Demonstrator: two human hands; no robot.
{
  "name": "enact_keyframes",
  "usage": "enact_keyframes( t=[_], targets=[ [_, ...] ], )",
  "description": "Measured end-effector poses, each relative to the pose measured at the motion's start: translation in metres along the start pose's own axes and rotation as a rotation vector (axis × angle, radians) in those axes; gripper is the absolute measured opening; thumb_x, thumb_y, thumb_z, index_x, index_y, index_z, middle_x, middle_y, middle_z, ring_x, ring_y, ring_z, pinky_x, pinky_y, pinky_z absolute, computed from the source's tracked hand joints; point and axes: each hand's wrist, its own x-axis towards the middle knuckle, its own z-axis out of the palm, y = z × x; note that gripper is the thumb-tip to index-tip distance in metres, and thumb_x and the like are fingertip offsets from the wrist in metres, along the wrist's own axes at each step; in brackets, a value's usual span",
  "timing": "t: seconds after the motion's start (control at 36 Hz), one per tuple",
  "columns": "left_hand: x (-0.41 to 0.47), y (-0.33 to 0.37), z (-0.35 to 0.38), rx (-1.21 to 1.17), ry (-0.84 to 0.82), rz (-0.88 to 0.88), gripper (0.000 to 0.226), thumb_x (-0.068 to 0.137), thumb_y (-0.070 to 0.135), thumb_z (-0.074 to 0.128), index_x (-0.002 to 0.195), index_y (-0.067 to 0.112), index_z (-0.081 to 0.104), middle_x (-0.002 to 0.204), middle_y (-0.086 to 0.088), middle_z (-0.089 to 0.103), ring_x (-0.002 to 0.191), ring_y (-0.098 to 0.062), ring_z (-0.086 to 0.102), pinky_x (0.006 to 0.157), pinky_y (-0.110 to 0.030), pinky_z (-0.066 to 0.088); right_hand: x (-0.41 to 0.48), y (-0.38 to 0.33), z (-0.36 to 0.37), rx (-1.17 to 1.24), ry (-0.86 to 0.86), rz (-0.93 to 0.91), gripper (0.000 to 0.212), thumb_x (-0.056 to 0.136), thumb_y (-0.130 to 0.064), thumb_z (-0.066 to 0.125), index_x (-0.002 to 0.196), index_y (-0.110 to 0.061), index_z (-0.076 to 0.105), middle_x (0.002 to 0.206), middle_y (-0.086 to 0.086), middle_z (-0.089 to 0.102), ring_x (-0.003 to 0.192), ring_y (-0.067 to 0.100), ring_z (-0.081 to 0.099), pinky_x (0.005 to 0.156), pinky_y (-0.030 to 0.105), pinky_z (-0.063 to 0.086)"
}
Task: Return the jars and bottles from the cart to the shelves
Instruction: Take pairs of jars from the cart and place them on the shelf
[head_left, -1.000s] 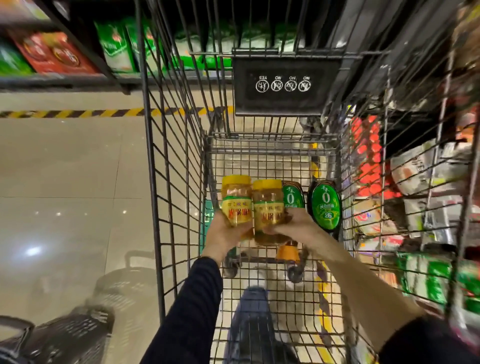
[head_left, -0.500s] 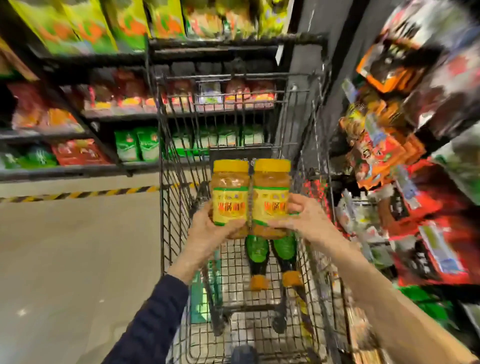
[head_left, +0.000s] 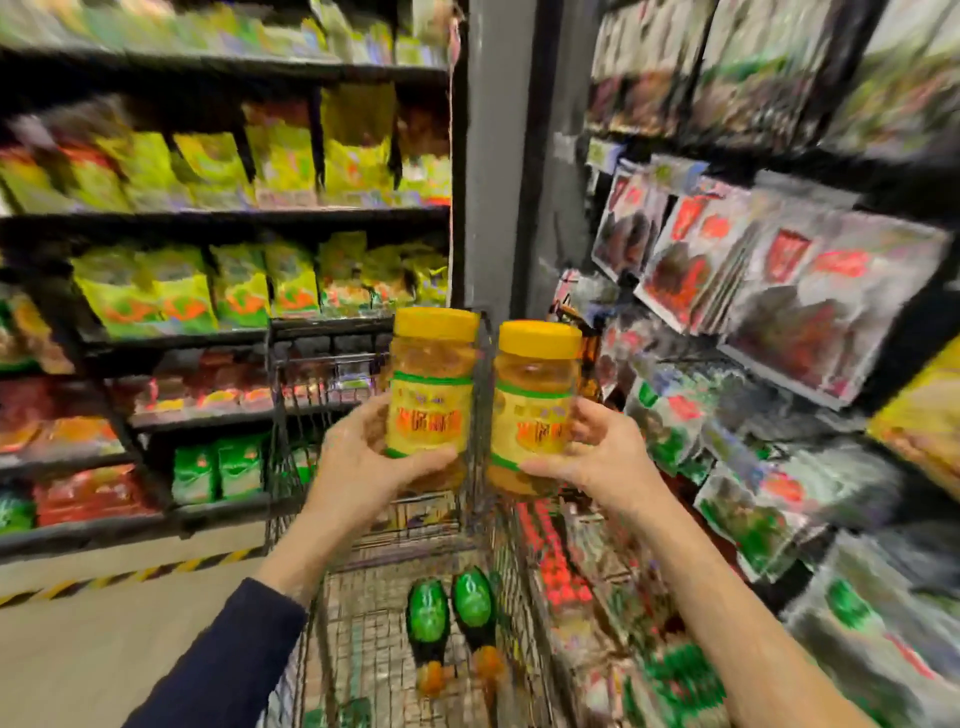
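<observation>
I hold two yellow-lidded jars with yellow labels upright above the wire cart (head_left: 374, 644). My left hand (head_left: 358, 467) grips the left jar (head_left: 431, 384) from below and the side. My right hand (head_left: 597, 457) grips the right jar (head_left: 535, 400) the same way. A narrow gap separates the jars. Down in the cart's basket lie two dark bottles with green labels and orange caps, the left bottle (head_left: 428, 623) and the right bottle (head_left: 474, 605), caps towards me.
Black shelves (head_left: 223, 218) with green and yellow bags fill the left and far side. On the right, racks (head_left: 779, 291) of hanging packets crowd close to the cart. A grey pillar (head_left: 493, 156) stands ahead. Pale floor with a yellow-black stripe (head_left: 156, 571) lies left.
Both hands lifted the two jars out of the cart basket to chest height, and the jars have drawn slightly apart. My view has tilted up from the cart to the shelves.
</observation>
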Motion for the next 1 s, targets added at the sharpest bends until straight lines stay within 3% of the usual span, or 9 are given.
enact_keyframes(
  t=[0.14,0.31,0.42,0.5,0.61,0.72,0.83,0.94,1.0],
  targets=[
    [-0.012,0.050,0.018,-0.050,-0.075,0.126,0.062,0.057,0.011,0.085,0.114,0.014,0.061,0.101,0.004,0.072,0.086,-0.003,0.069,0.077,-0.020,0.057,-0.043,-0.048,-0.035,-0.040,0.121,-0.080,0.051,0.055,0.005,0.084,0.091,-0.024,0.061,0.093,-0.010,0.069,0.080,-0.002,0.068,0.073,0.014,0.053],
    [-0.021,0.088,0.038,-0.123,-0.224,0.231,0.071,0.041,0.029,0.082,0.109,0.027,0.061,0.102,0.010,0.070,0.091,-0.004,0.069,0.082,-0.025,0.056,-0.107,-0.093,-0.064,-0.084,0.346,-0.139,0.053,0.057,0.008,0.082,0.086,-0.029,0.057,0.081,-0.022,0.063,0.069,-0.013,0.063,0.063,0.003,0.048],
    [-0.028,0.098,0.051,-0.152,-0.356,0.275,0.083,0.040,0.030,0.087,0.117,0.015,0.061,0.103,0.008,0.070,0.097,-0.014,0.069,0.086,-0.031,0.056,-0.155,-0.114,-0.071,-0.162,0.478,-0.124,0.053,0.059,-0.004,0.085,0.083,-0.036,0.051,0.086,-0.024,0.059,0.069,-0.021,0.059,0.063,0.000,0.045],
    [-0.039,0.104,0.062,-0.165,-0.463,0.287,0.091,0.033,0.039,0.093,0.116,0.016,0.062,0.100,0.008,0.072,0.093,-0.011,0.070,0.087,-0.036,0.056,-0.195,-0.122,-0.069,-0.227,0.630,-0.097,0.057,0.057,-0.013,0.088,0.086,-0.039,0.046,0.087,-0.029,0.053,0.084,-0.013,0.057,0.075,0.007,0.047],
    [-0.066,0.115,0.082,-0.216,-0.639,0.301,0.095,0.040,0.038,0.093,0.124,0.012,0.057,0.111,-0.003,0.070,0.102,-0.019,0.067,0.094,-0.046,0.052,-0.255,-0.131,-0.065,-0.282,0.806,-0.036,0.053,0.055,-0.020,0.089,0.093,-0.034,0.055,0.092,-0.021,0.062,0.090,-0.008,0.060,0.072,0.006,0.050],
    [-0.109,0.127,0.108,-0.295,-0.798,0.326,0.086,0.048,0.019,0.085,0.128,0.009,0.053,0.112,-0.003,0.067,0.103,-0.017,0.065,0.096,-0.042,0.050,-0.325,-0.140,-0.058,-0.323,0.998,0.030,0.080,0.038,-0.043,0.090,0.109,-0.019,0.063,0.107,-0.003,0.070,0.102,0.013,0.065,0.093,0.037,0.053],
    [-0.164,0.147,0.131,-0.367,-1.004,0.337,0.087,0.042,0.025,0.082,0.124,0.010,0.056,0.106,0.004,0.068,0.100,-0.013,0.066,0.083,-0.021,0.055,-0.399,-0.156,-0.045,-0.382,1.166,0.084,0.056,0.050,-0.019,0.091,0.098,-0.027,0.064,0.101,-0.005,0.071,0.099,0.012,0.067,0.092,0.039,0.054],
    [-0.228,0.169,0.151,-0.418,-1.178,0.362,0.093,0.034,0.047,0.092,0.116,0.016,0.061,0.103,0.007,0.070,0.098,-0.011,0.066,0.086,-0.028,0.051,-0.474,-0.176,-0.031,-0.455,1.340,0.143,0.050,0.053,-0.012,0.089,0.093,-0.029,0.062,0.099,-0.009,0.070,0.099,0.011,0.066,0.093,0.038,0.053],
    [-0.265,0.180,0.160,-0.438,-1.261,0.370,0.070,0.041,0.037,0.093,0.103,0.026,0.062,0.085,0.019,0.073,0.085,0.006,0.067,0.076,-0.017,0.053,-0.511,-0.184,-0.022,-0.479,1.427,0.162,0.058,0.051,-0.019,0.091,0.102,-0.025,0.063,0.104,-0.004,0.070,0.103,0.014,0.066,0.095,0.040,0.052]
  ],
)
